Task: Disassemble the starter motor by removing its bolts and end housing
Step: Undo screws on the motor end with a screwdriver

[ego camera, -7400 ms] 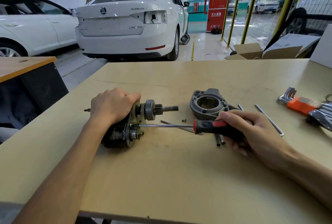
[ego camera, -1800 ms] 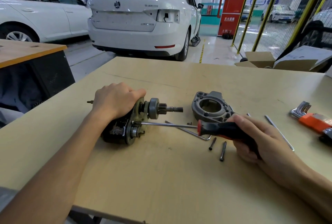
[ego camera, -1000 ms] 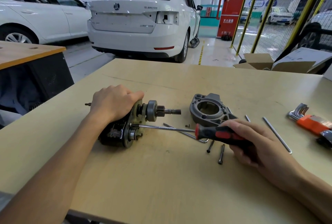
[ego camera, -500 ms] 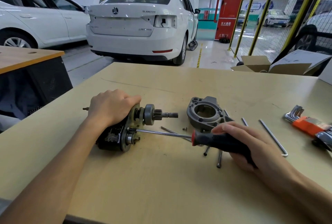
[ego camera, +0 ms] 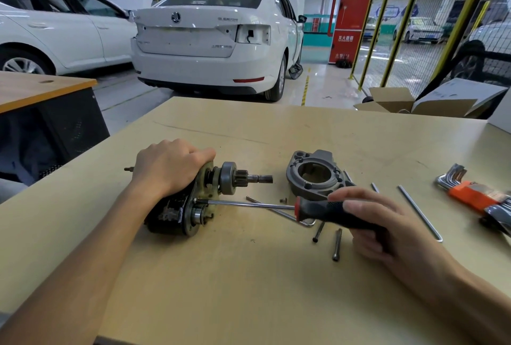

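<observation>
The starter motor (ego camera: 190,201) lies on its side on the tan table (ego camera: 249,289), a bit left of the middle. The left hand (ego camera: 168,167) wraps over its top and grips it, pressing it down. The motor's little gear and shaft (ego camera: 249,178) stick out to the right. The right hand (ego camera: 370,223) curls round the black and red handle of a screwdriver (ego camera: 326,210) and holds it tight. The long thin metal rod of the screwdriver reaches left, low over the table, and its tip touches the flat face of the motor, just below the gear. The end housing (ego camera: 312,176) is already off. It sits on the table by itself, to the right of the shaft and just past the screwdriver handle, with its big round hole facing up. Two dark bolts (ego camera: 327,237) lie loose on the table just near the right hand. A tiny screw (ego camera: 282,200) lies just past the screwdriver rod. A bent silver hex key (ego camera: 279,213) lies under the rod and partly under the handle. Another long bent rod (ego camera: 419,212) lies farther right. At the far right edge is a set of hex keys in an orange holder (ego camera: 470,195). Past the table is a white car (ego camera: 215,38) with its back toward us, and a second white car (ego camera: 55,24) on the left. A wooden desk (ego camera: 36,87) stands at the left. An open cardboard box (ego camera: 409,105) sits at the far right, next to a yellow fence (ego camera: 387,26) and a red cabinet (ego camera: 351,18).
</observation>
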`<state>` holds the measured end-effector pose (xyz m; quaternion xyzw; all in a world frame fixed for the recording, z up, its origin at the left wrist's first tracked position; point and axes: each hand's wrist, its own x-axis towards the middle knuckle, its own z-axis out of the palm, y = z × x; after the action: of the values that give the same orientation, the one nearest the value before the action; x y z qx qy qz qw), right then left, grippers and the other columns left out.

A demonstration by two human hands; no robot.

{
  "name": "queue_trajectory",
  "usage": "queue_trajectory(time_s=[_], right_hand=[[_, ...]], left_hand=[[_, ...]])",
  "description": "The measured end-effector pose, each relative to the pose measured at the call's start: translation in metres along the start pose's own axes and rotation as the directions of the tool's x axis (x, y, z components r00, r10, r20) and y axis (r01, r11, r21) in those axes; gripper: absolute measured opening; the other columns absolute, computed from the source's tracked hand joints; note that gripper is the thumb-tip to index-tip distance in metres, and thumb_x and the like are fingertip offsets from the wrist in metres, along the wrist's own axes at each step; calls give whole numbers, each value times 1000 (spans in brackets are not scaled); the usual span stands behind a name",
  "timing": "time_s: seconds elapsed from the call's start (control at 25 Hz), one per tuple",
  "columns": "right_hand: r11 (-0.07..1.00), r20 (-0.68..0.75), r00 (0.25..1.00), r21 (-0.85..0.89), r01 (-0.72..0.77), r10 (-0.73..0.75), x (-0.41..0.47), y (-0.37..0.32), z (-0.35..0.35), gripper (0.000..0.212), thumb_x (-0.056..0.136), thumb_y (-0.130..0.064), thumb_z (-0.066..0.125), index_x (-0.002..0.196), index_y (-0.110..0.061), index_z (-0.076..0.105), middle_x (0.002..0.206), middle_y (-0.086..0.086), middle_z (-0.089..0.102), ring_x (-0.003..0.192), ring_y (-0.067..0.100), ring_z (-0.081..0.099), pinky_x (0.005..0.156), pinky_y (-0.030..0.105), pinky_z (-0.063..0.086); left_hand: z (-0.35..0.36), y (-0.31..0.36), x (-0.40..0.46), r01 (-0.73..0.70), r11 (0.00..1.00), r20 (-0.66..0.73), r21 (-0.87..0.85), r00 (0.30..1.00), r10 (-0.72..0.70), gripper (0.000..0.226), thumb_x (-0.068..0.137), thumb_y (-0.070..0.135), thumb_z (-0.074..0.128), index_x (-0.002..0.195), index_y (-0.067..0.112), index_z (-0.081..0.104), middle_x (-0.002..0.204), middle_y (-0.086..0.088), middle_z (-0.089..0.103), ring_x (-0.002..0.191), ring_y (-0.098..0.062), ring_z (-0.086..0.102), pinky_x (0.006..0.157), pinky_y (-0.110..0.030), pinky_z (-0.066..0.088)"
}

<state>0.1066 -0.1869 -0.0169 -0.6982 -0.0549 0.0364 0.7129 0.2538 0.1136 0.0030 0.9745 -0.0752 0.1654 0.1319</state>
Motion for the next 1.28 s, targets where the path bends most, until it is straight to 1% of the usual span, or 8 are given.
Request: queue_trajectory(time_s=[0.08,0.2,0.48,0.68,0.92,1.08,1.16,1.28], right_hand=[[1000,5,1000,-17,-5,6,0,-1,2,55,60,-54,79,100,-17,73,57,11,36,45,15,33,38,19,28],[993,-31,997,-98,-71,68,-4,-1,4,67,69,-78,55,102,-22,74,46,9,40,32,16,33,35,15,27],[1000,25,1000,-18,-16,16,-2,0,0,56,55,-42,84,103,-17,70,57,8,35,47,15,29,40,20,24],[994,-1,996,-75,-85,85,-3,1,1,64,70,-75,55,101,-21,74,43,9,39,32,18,32,36,18,26],[1000,13,1000,6,10,-10,1,2,-2,61,56,-45,83,111,-21,69,61,13,38,47,15,33,40,20,26],[999,19,999,-38,-29,30,-1,2,1,65,69,-73,62,107,-20,71,50,11,42,36,18,36,37,17,27],[997,20,999,-76,-26,28,-2,1,0,59,74,-68,56,105,-20,72,45,6,37,35,17,31,38,18,23],[998,44,999,-61,-13,16,0,0,-2,53,64,-54,73,103,-19,72,52,8,40,43,17,35,38,19,27]], left_hand=[[0,-1,1,8,1000,5,0,1000,-8,59,71,58,30,68,9,62,70,-3,64,66,-20,52,57,-31,29],[1,-1,-1,3,1000,13,3,1000,-3,60,71,58,30,70,9,64,71,-3,65,67,-20,52,57,-30,29],[0,0,-1,13,1000,21,7,1000,-13,61,70,57,29,75,9,67,73,-3,65,68,-20,53,58,-31,30],[0,0,1,19,1000,20,11,1000,-19,62,70,58,29,77,10,68,75,-3,66,68,-19,53,57,-31,29],[1,-1,1,18,1000,13,4,1000,-18,60,71,58,30,73,10,66,73,-3,66,67,-20,53,57,-31,29],[0,0,-1,20,1000,16,7,1000,-21,60,71,58,30,72,9,65,73,-3,65,67,-18,51,56,-31,27],[0,1,0,18,1000,11,6,1000,-18,60,70,58,30,71,9,64,73,-4,65,67,-20,52,57,-31,27],[-2,1,0,29,1000,30,10,999,-29,60,70,58,30,72,10,65,75,-4,65,73,-25,54,58,-32,28]])
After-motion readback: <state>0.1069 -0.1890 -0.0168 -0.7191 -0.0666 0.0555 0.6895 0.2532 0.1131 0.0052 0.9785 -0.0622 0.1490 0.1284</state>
